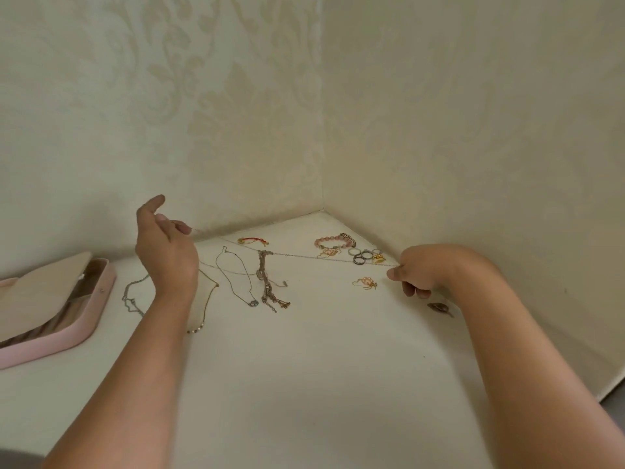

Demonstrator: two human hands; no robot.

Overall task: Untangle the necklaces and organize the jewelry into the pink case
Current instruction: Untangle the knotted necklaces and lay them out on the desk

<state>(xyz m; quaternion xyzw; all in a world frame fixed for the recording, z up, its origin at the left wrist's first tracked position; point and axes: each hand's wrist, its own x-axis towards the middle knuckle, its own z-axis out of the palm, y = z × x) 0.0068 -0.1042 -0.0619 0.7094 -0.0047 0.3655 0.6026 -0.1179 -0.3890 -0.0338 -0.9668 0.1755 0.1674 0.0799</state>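
Observation:
A thin silver chain (304,256) is stretched above the white tabletop between my two hands. My left hand (165,245) is raised and pinches one end near the wall. My right hand (417,272) pinches the other end at the right. Below the chain lie a pendant necklace (236,279), a clump of brownish tangled chains (269,286), a gold beaded necklace (206,299) and a silver chain (132,296). The open pink case (84,319) sits at the left edge.
Near the corner lie a red cord bracelet (253,241), a pink bead bracelet (333,243), several rings (363,255) and gold earrings (367,283). A small dark piece (439,308) lies under my right wrist. Patterned walls close off the back and right.

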